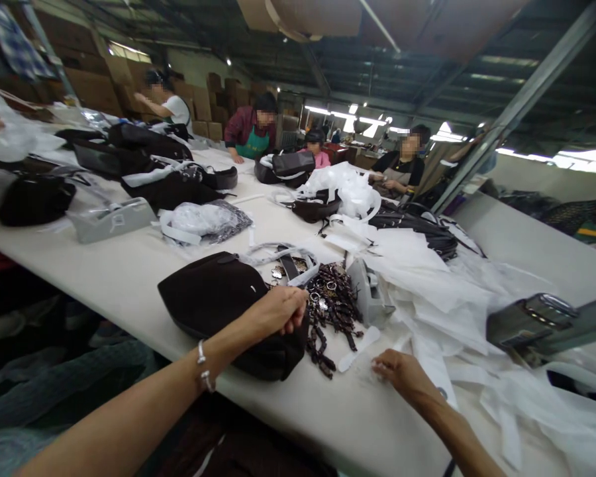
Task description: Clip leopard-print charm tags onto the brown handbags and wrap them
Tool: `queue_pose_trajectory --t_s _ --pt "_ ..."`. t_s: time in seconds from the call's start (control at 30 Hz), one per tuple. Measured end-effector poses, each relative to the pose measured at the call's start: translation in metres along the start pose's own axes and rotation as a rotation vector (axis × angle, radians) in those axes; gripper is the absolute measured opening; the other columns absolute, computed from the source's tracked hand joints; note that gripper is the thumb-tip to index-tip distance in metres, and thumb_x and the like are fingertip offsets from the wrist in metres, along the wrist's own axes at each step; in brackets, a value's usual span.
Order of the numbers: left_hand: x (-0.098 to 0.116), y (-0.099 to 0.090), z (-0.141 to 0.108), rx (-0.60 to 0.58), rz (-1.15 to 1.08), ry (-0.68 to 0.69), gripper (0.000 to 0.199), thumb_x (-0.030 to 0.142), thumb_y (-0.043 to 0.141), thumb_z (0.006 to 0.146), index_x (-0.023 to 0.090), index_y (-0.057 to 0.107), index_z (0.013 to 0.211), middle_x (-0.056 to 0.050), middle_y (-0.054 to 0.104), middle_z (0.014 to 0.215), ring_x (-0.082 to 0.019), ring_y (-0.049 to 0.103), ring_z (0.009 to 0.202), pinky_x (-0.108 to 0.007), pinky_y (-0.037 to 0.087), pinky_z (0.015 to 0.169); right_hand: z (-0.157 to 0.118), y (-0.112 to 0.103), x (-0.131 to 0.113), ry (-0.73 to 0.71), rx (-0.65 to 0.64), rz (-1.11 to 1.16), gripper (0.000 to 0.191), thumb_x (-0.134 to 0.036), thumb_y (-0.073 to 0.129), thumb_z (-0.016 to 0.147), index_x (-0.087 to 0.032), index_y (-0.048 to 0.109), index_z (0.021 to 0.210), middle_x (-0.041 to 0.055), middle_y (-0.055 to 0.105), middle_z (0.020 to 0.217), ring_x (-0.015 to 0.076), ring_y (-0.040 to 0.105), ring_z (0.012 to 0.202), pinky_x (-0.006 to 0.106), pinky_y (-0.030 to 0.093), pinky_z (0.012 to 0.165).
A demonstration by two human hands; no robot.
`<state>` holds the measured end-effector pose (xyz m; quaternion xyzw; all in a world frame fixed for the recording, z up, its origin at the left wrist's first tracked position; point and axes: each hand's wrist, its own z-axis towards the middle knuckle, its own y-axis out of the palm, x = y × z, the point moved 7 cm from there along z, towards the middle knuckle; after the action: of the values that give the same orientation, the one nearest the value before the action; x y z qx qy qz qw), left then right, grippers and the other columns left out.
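One black bag (211, 288) at table (347, 424) edge, left hand (283, 310) over its right end, fingers curled together, right hand (396, 366) fingertips bunched, can't tell what either pinches; one charm pile (335, 291) between, white sheets (432, 288) crowding right, one metal canister (524, 321), green apron (254, 143) print unreadable.

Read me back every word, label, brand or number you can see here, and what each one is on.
No text is legible.
Green apron across the table: yellowish lettering, too blurred to read.
Black bag by the left hand: small pale mark, no letters I can make out.
Metal flask at right: any marking is too small to read.
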<state>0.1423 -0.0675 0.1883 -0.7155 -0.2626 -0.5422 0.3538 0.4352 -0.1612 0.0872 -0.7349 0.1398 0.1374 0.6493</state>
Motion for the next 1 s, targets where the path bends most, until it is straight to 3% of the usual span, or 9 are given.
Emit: queue_pose_trajectory --t_s 0.1,0.23,0.3,0.37,0.47,0.53,0.6,0.77,1.0 --pt "-0.011 -0.027 -0.004 0.082 -0.167 -0.027 0.045 0.058 0.044 0.086 0.018 0.047 0.066 0.004 0.052 0.055 -0.006 0.043 0.04 -0.017 0.03 0.038 0.003 0.002 0.022 0.032 -0.049 -0.108 0.024 -0.027 0.052 0.081 -0.02 0.075 0.08 0.0088 0.074 0.088 0.0235 0.068 0.084 0.032 0.05 0.078" --pt "-0.024 -0.037 -0.009 0.111 -0.442 -0.009 0.041 0.054 0.052 0.086 0.017 0.046 0.068 0.004 0.052 0.055 -0.005 0.043 0.041 -0.015 0.031 0.038 -0.003 -0.019 0.043 0.101 -0.061 -0.26 0.041 -0.006 0.053 0.07 -0.021 0.074 0.101 0.0098 0.071 0.113 0.0253 0.066 0.105 0.033 0.048 0.091" --pt "-0.03 -0.036 -0.008 0.122 -0.605 -0.022 0.037 0.049 0.054 0.087 0.017 0.046 0.069 0.004 0.052 0.056 -0.005 0.043 0.041 -0.015 0.032 0.039 -0.009 -0.041 0.029 0.125 -0.003 -0.32 0.062 -0.002 0.056 0.062 -0.023 0.068 0.118 0.0106 0.06 0.132 0.0283 0.063 0.112 0.036 0.049 0.092" --pt "-0.033 -0.032 -0.007 0.133 -0.749 -0.028 0.034 0.044 0.054 0.088 0.017 0.045 0.069 0.003 0.053 0.057 -0.005 0.044 0.041 -0.015 0.033 0.039 -0.012 -0.06 -0.007 0.125 0.077 -0.26 0.063 -0.007 0.061 0.064 -0.024 0.065 0.124 0.0111 0.056 0.138 0.0297 0.067 0.102 0.038 0.052 0.086" --pt "-0.03 -0.022 -0.005 0.122 -0.893 -0.001 0.032 0.04 0.055 0.089 0.016 0.045 0.069 0.003 0.054 0.058 -0.005 0.046 0.043 -0.015 0.034 0.041 -0.007 -0.059 -0.087 0.084 0.064 0.238 0.035 -0.037 0.054 0.086 -0.022 0.071 0.113 0.0107 0.071 0.108 0.0219 0.069 0.074 0.036 0.056 0.068" --pt "-0.028 -0.012 -0.005 0.108 -0.932 0.017 0.033 0.041 0.056 0.089 0.016 0.046 0.07 0.002 0.054 0.059 -0.005 0.047 0.044 -0.016 0.036 0.042 0.005 -0.042 -0.136 0.082 0.024 0.681 0.046 -0.052 0.052 0.087 -0.018 0.071 0.112 0.0128 0.072 0.103 0.0221 0.068 0.072 0.032 0.054 0.053" --pt "-0.027 -0.003 -0.007 0.096 -0.926 0.028 0.034 0.043 0.055 0.089 0.016 0.047 0.07 0.002 0.055 0.06 -0.006 0.049 0.044 -0.016 0.038 0.043 0.019 -0.029 -0.168 0.093 0.099 1.025 0.049 -0.054 0.061 0.083 -0.017 0.069 0.114 0.0134 0.07 0.109 0.022 0.068 0.081 0.03 0.055 0.056" --pt "-0.034 0.013 -0.01 0.061 -0.834 0.006 0.038 0.049 0.054 0.089 0.015 0.049 0.072 -0.001 0.059 0.062 -0.008 0.054 0.047 -0.017 0.04 0.044 0.042 -0.02 -0.187 0.121 0.322 1.484 0.034 -0.043 0.078 0.071 -0.018 0.075 0.094 0.0093 0.07 0.105 0.0182 0.064 0.084 0.02 0.051 0.048" --pt "-0.038 0.016 -0.012 -0.061 -0.71 -0.048 0.045 0.056 0.051 0.088 0.015 0.049 0.071 -0.003 0.06 0.063 -0.008 0.055 0.046 -0.017 0.042 0.043 0.059 -0.025 -0.197 0.17 0.253 1.732 0.031 -0.032 0.088 0.059 -0.018 0.075 0.084 0.005 0.073 0.09 0.0144 0.067 0.079 0.017 0.056 0.052"
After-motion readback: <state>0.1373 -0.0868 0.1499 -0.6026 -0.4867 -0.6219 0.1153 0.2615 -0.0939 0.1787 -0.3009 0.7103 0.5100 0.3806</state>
